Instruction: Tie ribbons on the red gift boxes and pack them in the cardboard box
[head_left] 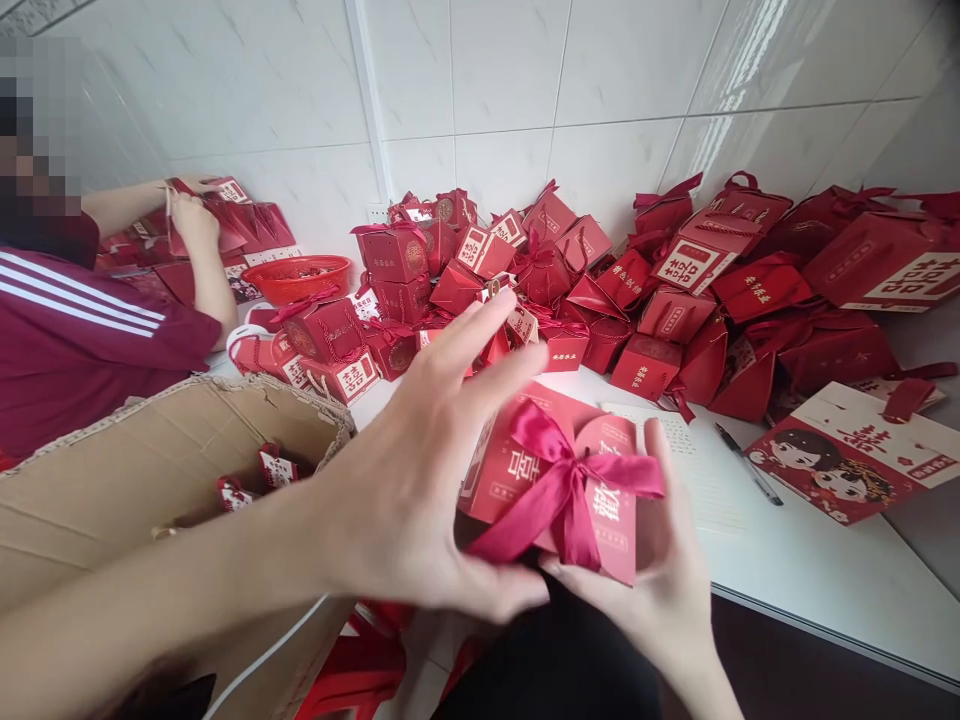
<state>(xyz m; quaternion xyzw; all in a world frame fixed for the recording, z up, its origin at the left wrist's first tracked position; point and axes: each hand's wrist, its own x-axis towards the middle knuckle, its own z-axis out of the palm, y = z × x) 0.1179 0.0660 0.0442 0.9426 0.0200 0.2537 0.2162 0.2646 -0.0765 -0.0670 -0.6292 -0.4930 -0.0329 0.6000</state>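
Note:
A red gift box [551,410] with gold lettering and a dark pink satin bow [568,485] rests in my right hand [664,590]. My right thumb lies along its near edge and the fingers come up its far right side. Just left of the box is my left hand [427,460], thumb and fingers spread wide, slightly blurred. Whether its thumb touches the box I cannot tell. Behind my hands, several similar red boxes [551,275] are heaped on the white table [817,550] against the tiled wall.
At the left stands an open cardboard box [97,490] holding a few small red items. A co-worker's hands [195,225] handle red boxes beyond a red basket [300,280]. On the table are a pen [750,465], a written sheet [697,480] and a cartoon-printed box [847,455].

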